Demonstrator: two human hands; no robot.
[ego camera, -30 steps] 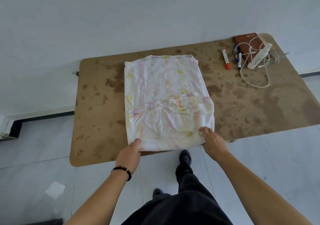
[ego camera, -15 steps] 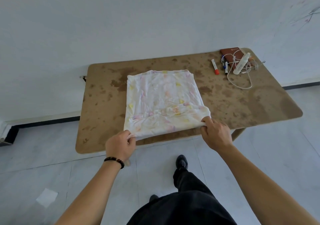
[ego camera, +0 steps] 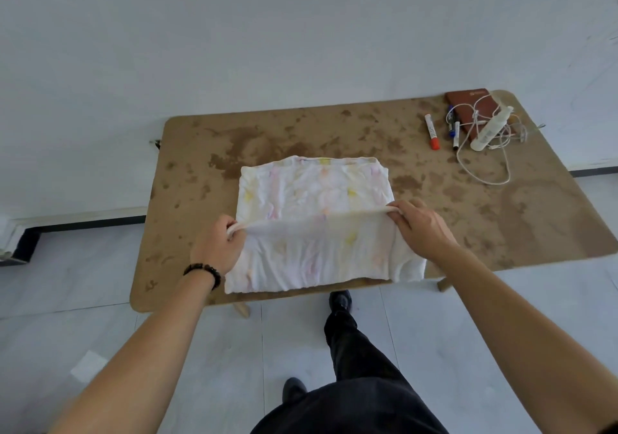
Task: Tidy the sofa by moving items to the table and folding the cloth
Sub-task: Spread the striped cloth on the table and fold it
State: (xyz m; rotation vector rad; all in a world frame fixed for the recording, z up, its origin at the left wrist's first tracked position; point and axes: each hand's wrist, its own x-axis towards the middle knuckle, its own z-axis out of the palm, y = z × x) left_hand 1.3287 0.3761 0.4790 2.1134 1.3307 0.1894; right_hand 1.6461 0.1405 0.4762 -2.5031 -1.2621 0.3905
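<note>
The cloth (ego camera: 314, 219) lies mid-bench (ego camera: 535, 219), its near edge lifted. Left hand (ego camera: 217, 246) pinches that edge at 9 o'clock, right hand (ego camera: 421, 229) at 3 o'clock. It looks light, limp and prone to sagging between grips; holding the corners should keep it taut.

White wall (ego camera: 267, 49), grey tile floor (ego camera: 83, 299) w/ dark skirting (ego camera: 90, 222) — daylit rm.

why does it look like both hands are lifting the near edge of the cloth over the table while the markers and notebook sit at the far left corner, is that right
Not quite: the head view shows the markers and notebook at the far right corner of the table, not the left. The rest holds: the left hand and right hand both grip the cloth, lifting its near edge.
</note>
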